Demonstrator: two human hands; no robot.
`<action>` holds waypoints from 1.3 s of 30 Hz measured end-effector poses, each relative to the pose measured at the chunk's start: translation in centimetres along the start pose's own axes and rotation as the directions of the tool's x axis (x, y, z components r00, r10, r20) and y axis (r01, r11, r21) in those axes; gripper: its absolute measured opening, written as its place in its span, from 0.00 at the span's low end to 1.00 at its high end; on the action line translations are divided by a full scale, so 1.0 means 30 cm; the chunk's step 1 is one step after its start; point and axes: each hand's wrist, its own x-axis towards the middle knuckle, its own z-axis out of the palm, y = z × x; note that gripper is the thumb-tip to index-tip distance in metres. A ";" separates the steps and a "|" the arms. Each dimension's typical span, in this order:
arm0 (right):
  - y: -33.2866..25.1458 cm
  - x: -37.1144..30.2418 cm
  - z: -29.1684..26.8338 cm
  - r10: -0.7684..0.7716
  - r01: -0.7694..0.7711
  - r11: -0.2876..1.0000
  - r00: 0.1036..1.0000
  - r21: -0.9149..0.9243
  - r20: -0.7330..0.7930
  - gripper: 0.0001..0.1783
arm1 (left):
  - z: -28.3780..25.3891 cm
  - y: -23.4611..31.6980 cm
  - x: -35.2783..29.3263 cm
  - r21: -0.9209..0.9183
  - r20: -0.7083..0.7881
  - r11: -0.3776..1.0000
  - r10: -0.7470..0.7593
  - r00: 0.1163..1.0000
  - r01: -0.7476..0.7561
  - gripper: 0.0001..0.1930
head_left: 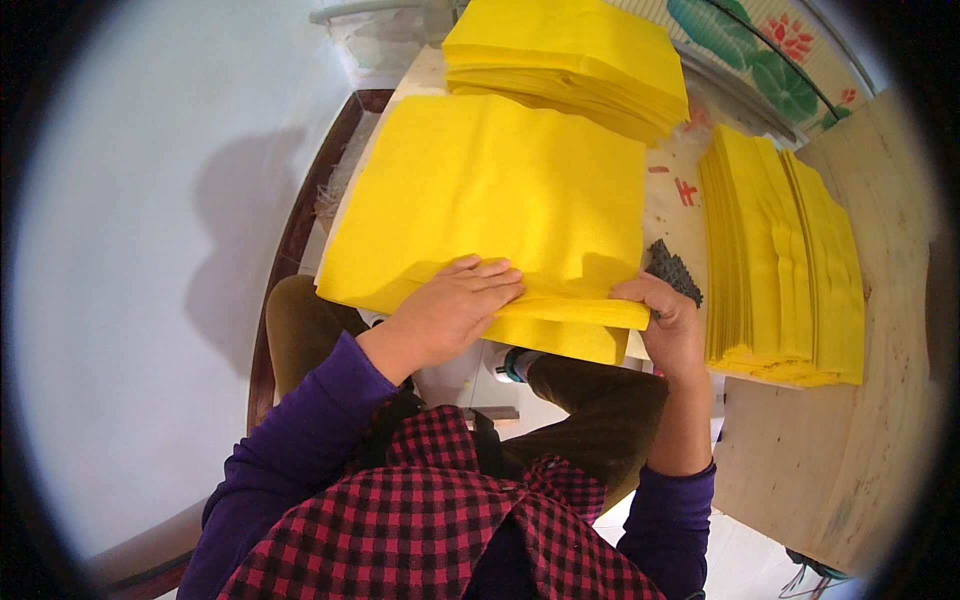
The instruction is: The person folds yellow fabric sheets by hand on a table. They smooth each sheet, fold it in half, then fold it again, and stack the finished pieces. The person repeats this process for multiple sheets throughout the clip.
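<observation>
A stack of large yellow paper-like sheets (490,190) lies in front of me, its near edge hanging over the front of the table. My left hand (440,308) rests flat on top near that edge, its fingers stretched out and holding nothing. At the stack's near right corner, my right hand (668,318) is closed round the edge of the sheets, its other fingers partly hidden. Part of a sheet hangs below the corner between my hands. Close beside my right hand sits a dark grey, bumpy lump (676,270) whose kind I cannot make out.
Another yellow stack (565,50) stands behind, and further bundles of yellow sheets (780,260) stand at the right. The light tabletop (675,165) carries red marks. A wooden board (800,470) is at the right, a white wall (140,250) at the left. My knees are under the table's edge.
</observation>
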 end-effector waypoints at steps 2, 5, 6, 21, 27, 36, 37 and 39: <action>0.011 -0.017 -0.005 -0.070 0.070 0.996 0.998 -0.051 0.011 0.13 | 0.002 0.008 0.003 0.051 -0.009 0.999 0.008 1.000 -0.007 0.26; 0.018 -0.038 0.005 -0.147 0.140 0.985 0.987 -0.098 -0.064 0.21 | -0.002 0.017 0.001 0.051 -0.004 0.999 -0.006 1.000 0.006 0.27; 0.020 -0.040 0.007 -0.145 0.135 0.983 0.987 -0.126 -0.074 0.24 | -0.004 0.017 0.000 0.043 -0.005 0.999 -0.011 1.000 0.011 0.27; 0.035 0.112 -0.061 -0.356 0.375 0.832 0.926 -0.408 0.125 0.35 | -0.020 0.010 0.005 -0.091 0.015 0.995 -0.044 0.999 0.045 0.27; 0.006 0.185 -0.074 -0.327 0.460 0.811 0.869 -0.362 0.372 0.37 | -0.028 0.000 0.003 -0.184 -0.008 0.982 -0.035 0.999 0.032 0.26; 0.004 0.274 -0.093 -0.285 0.524 0.809 0.745 -0.267 0.603 0.29 | -0.040 -0.005 0.007 -0.227 -0.011 0.974 -0.025 1.000 0.022 0.27; 0.008 0.280 -0.096 -0.289 0.524 0.813 0.741 -0.253 0.606 0.27 | -0.040 -0.004 0.006 -0.213 -0.006 0.977 -0.026 1.000 0.024 0.27; 0.017 0.286 -0.106 -0.277 0.512 0.824 0.737 -0.242 0.616 0.24 | -0.038 -0.002 0.005 -0.182 0.003 0.983 -0.034 0.999 0.034 0.27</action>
